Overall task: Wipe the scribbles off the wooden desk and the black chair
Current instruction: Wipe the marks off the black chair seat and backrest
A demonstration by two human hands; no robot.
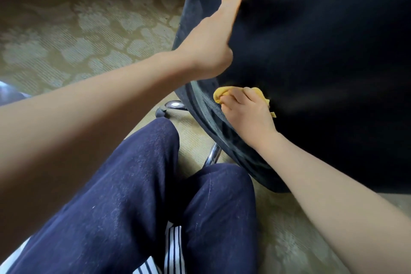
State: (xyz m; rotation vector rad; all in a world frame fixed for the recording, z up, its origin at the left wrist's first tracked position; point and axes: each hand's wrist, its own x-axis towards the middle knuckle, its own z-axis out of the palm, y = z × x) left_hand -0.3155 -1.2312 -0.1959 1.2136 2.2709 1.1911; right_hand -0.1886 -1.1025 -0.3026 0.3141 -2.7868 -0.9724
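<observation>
Chair: we see the black chair (322, 40) filling the upper right, its broad dark face toward us and its rimmed edge running from top centre down to lower right.
Floor: patterned carpet (77, 29) lies under and left of it.
Legs: our dark trousers (124, 196) sit just beside the chair's edge.
Left hand: the left hand (213, 38) lies flat on the chair near its edge, fingers straight and pointing up.
Right hand: the right hand (249, 113) is lower on the chair, fingers curled over a yellow cloth (222, 94).
Cloth: bunched and pressed on the chair, its long axis roughly left to right.
</observation>
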